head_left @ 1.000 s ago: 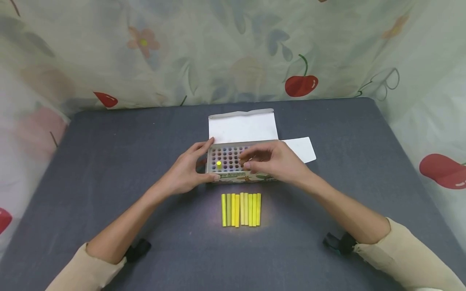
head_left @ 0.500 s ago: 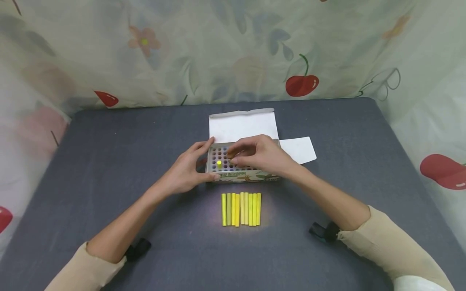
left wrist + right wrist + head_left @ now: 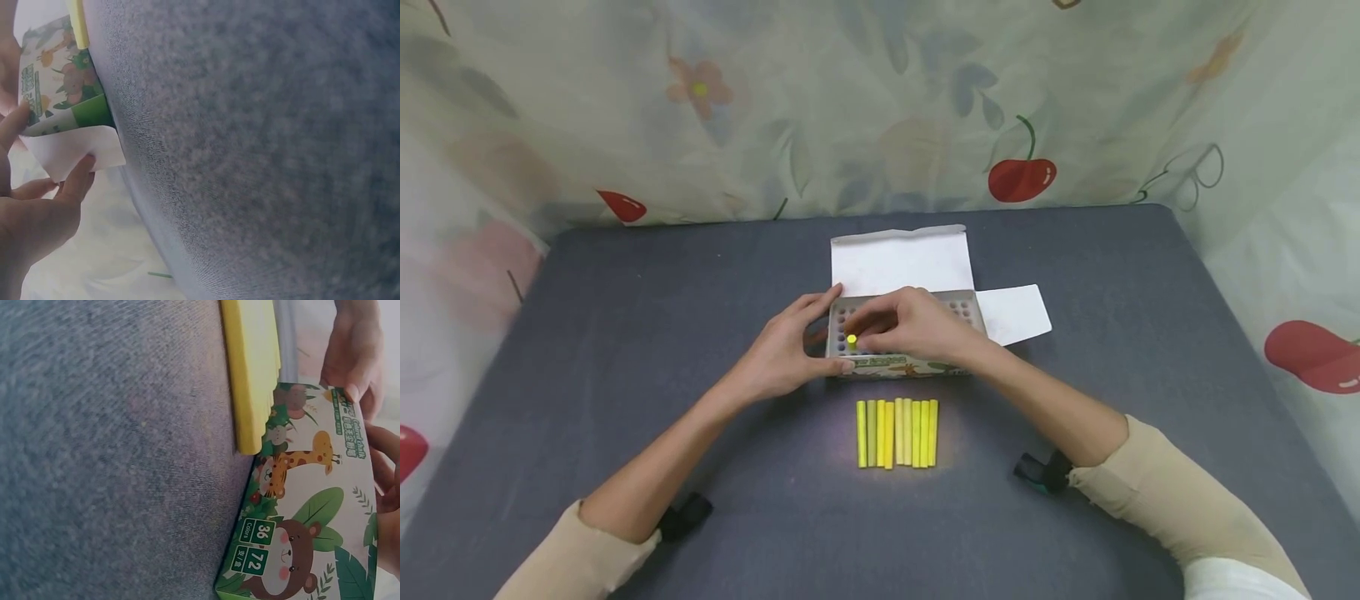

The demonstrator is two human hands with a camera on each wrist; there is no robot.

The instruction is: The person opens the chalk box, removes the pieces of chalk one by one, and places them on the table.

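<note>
Shifted leftward across the box [image 3: 901,364] since a second ago: right hand [image 3: 904,327], then over the middle of the hole grid, now at its left end. Fingertips bunched and curled down beside the single yellow stick [image 3: 852,339] standing in a hole near the box's front left corner; impossible to tell whether actually pinching it. Newly uncovered: holes at the grid's right end. Unmoved: left hand [image 3: 786,354], thumb along the front wall and fingers curled round the left end, gripping the box.

Box near the middle of the grey table [image 3: 625,333], lid flap [image 3: 898,260] folded back flat behind it, side flap [image 3: 1017,312] spread to the right. Printed front wall with cartoon animals plain in the right wrist view.

Just in front of the box, apart from it: row of yellow sticks [image 3: 897,432], lying side by side, ends toward the box, unchanged.

Wide bare table to left and right of the hands, and a narrower strip behind the lid flap before the far edge. Floral cloth [image 3: 880,108] with cherries hanging close behind and along both sides of the table.
</note>
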